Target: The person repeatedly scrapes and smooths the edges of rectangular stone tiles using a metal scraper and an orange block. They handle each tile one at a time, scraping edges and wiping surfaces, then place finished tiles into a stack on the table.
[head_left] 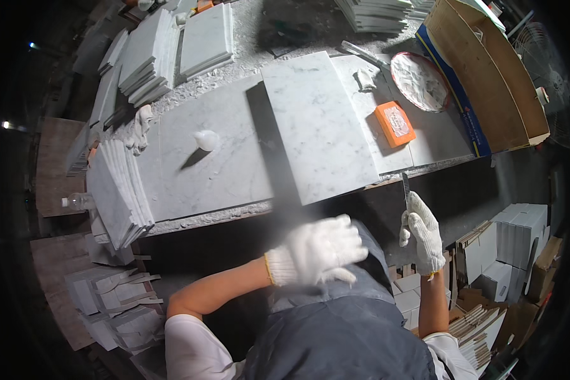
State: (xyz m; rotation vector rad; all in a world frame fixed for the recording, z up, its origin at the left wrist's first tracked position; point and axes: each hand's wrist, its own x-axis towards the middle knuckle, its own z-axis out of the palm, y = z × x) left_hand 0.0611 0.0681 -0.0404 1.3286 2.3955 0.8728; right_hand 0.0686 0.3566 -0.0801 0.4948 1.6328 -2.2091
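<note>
My right hand (422,231), in a white knit glove, is closed round a thin flat metal blade (405,184) that points up just off the table's front edge. My left hand (316,250), gloved the same way and a little blurred, hovers over my dark apron with its fingers stretched out and nothing visible in it. Ahead of both hands lies a large grey-veined marble slab (320,123), set across the work surface. An orange box (394,125) with a pale label rests right of the slab.
A round dish of white paste (419,82) and an open cardboard box (481,76) stand at the right. A whitish lump (206,140) lies left of the slab. Tile stacks (149,57) fill the far left, more tiles (117,190) the near left. White boxes (519,234) are piled at lower right.
</note>
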